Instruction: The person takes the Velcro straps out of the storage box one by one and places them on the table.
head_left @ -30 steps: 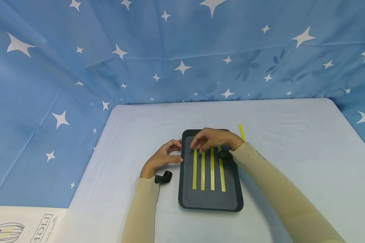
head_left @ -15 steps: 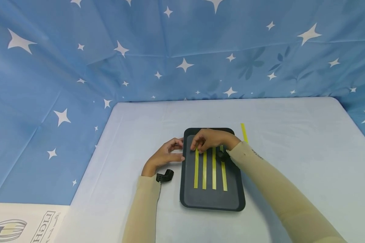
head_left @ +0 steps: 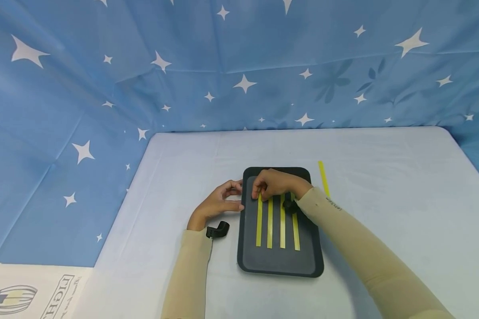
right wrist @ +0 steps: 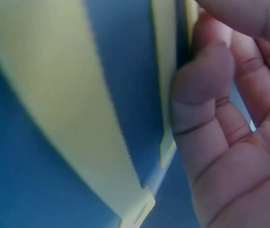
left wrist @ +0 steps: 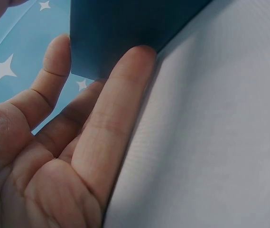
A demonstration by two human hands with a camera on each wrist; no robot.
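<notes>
The left hand (head_left: 216,204), fingers apart, touches the tray (head_left: 279,265) at left edge; right hand (head_left: 278,183) has bent fingers over yellow strips (head_left: 269,226), clamped or not I cannot tell. Table (head_left: 391,177) surrounds tray.

A tabletop work area screened by fabric; the kind of room around it cannot be told. Blue star-print fabric (head_left: 183,35) hangs behind a white, cloth-covered table (head_left: 383,190).

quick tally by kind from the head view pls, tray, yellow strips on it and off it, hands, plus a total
Dark tray: 1
Yellow strips on the tray: 4
Yellow strip beside the tray: 1
Hands: 2 (left hand, right hand)
Total: 8
</notes>
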